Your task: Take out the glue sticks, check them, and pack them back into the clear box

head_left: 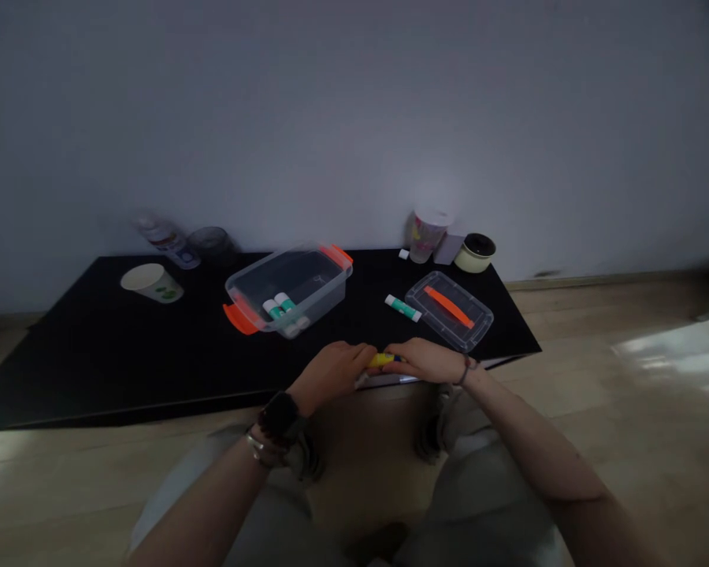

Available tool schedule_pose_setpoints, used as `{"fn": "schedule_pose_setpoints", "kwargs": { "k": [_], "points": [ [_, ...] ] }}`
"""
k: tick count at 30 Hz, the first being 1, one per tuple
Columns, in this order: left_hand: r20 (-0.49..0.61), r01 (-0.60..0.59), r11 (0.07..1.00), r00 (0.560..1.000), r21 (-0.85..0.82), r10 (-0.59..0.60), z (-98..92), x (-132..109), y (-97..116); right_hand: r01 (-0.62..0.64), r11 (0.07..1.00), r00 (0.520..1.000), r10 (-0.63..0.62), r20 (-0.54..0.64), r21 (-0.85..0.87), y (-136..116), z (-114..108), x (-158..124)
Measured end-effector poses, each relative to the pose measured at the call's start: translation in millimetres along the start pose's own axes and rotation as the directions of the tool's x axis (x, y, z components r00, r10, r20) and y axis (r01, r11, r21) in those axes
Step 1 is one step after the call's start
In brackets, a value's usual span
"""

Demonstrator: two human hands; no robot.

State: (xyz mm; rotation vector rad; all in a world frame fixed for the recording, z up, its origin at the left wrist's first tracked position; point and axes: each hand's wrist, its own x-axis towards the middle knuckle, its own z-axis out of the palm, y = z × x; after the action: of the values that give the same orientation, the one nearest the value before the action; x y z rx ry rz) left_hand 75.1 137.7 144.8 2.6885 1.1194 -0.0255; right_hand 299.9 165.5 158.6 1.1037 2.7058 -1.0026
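- Left hand and right hand: each grip grasps the yellow tube.
- Clear plastic box has orange handles.
- Bottle label is too blurred for reading.

Yellow-and-blue stick, sideways between left hand and right hand

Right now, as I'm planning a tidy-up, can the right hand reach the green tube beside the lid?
Likely yes: nothing shows between the right hand and the green tube, though that hand holds the yellow stick.
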Motion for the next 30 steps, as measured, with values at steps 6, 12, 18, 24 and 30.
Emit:
{"fn": "schedule_pose_setpoints", "kwargs": {
  "k": [6,12,18,24,30],
  "points": [
    [0.049,0.029,0.997,0.998,-0.065,-0.026,-9.6,0.0,5.8,-0.048,0.993,0.998,0.044,-0.035,-0.108,-6.1,3.9,-7.2],
    [0.064,0.049,0.979,0.997,-0.200,-0.037,-10.7,-4.4,3.7,-0.066,0.985,0.997,0.061,-0.042,-0.159,-11.7,3.7,-13.6],
    [-0.159,0.031,0.767,0.972,-0.641,-0.172,0.5,-4.0,5.0,0.057,0.966,0.982,-0.008,-0.191,0.253,-12.3,11.3,-4.1],
    [-0.207,-0.037,0.426,0.910,-0.904,-0.360,14.3,12.5,14.5,-0.055,0.908,0.932,0.196,-0.305,0.416,-19.3,22.5,9.6],
    [-0.086,0.138,0.579,0.936,-0.804,-0.342,9.2,11.0,13.4,-0.240,0.958,0.793,0.286,-0.538,0.156,-18.6,3.2,1.1]
  ]
}}
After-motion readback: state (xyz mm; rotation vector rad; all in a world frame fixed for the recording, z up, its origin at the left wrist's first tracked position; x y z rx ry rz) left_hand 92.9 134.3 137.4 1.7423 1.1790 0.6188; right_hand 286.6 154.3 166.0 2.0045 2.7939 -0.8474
